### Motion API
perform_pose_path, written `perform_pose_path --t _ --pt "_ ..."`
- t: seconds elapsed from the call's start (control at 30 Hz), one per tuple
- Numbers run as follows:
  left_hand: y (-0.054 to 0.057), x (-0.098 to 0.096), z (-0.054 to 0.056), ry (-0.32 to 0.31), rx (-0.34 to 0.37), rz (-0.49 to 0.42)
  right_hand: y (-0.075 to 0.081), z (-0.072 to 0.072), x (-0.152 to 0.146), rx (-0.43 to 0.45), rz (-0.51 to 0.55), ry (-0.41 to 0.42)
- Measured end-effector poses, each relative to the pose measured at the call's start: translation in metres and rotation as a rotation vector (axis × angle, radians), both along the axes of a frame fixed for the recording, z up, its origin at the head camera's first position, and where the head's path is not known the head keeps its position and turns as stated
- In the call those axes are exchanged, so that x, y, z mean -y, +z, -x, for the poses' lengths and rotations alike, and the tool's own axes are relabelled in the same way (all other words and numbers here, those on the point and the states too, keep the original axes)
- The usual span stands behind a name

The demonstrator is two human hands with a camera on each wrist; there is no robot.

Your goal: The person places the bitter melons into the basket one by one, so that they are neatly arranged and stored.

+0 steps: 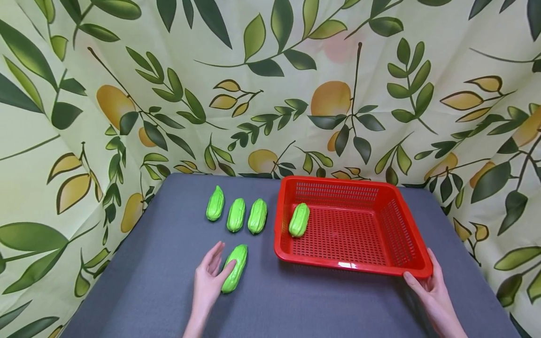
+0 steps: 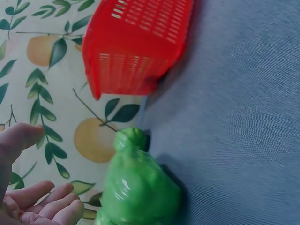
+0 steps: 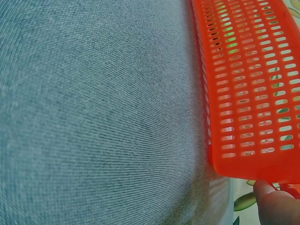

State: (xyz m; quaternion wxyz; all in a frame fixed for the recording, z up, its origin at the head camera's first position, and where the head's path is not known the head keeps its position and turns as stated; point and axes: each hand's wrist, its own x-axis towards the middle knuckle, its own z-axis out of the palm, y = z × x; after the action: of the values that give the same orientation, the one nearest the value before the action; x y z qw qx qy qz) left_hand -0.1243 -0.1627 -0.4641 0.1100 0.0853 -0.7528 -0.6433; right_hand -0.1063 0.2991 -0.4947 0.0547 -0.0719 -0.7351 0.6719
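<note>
Nearest my left hand is a glossy green ridged gourd on the front part of the table. The fingers stay extended to its left, and the thumb overlaps its side in the head view. In the left wrist view, the fingers are spread apart from the green gourds. My right hand grips the front right corner of a red plastic basket, thumb at the rim and the other fingers partly hidden behind it. One gourd lies inside the basket, at its left end.
Behind my left hand, a gourd with a pointed tip and two more gourds lie in a row left of the basket. Grey cloth covers the table. A leaf-and-fruit patterned curtain closes off the back and sides.
</note>
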Motion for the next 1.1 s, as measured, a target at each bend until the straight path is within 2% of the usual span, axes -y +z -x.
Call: perform_pose_path --t 0.23,0.37,0.67,0.83,1.1 --pt "-0.011 0.004 -0.004 0.012 0.037 0.068 0.001 0.0 0.001 -0.01 -0.002 -0.003" --pt "-0.016 0.005 -0.006 -0.002 0.054 0.109 0.002 0.0 0.002 -0.01 -0.013 -0.008" --pt "-0.027 0.005 -0.01 -0.013 0.068 0.122 0.002 0.0 0.003 0.009 -0.012 -0.013" --pt "-0.031 0.003 -0.012 -0.023 0.057 0.149 0.002 -0.001 0.003 0.003 -0.017 -0.007" --pt "-0.037 0.001 -0.012 0.002 0.027 0.205 0.001 0.0 0.002 -0.009 -0.016 -0.007"
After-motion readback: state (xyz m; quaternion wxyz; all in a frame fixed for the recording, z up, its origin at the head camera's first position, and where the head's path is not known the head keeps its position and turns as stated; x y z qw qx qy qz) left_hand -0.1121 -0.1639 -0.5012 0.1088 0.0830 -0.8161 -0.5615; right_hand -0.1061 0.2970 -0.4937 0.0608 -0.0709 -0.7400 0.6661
